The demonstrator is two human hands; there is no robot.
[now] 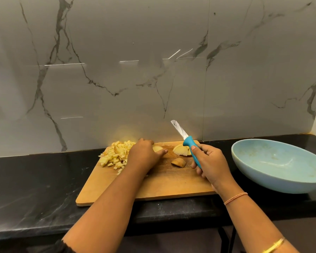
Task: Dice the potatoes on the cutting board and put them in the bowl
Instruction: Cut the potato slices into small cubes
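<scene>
Pale potato dice (115, 156) heap far-left on the cutting board (162, 187), brown-skinned wedges (180, 151) mid-board; the left hand (144, 155) curls its fingers over one piece (157, 148); the right hand (210, 161) grips the blue knife (186, 139); bowl (263, 179) stands right.

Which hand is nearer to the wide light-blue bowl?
Right. The right hand, gripping the blue-handled knife, is beside the bowl; the left hand holds a potato piece farther along the wooden board.

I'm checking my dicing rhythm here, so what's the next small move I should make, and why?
Probably lower the knife onto the potato piece that the left hand holds on the cutting board. The right hand holds it raised, and that piece is not yet diced.
</scene>
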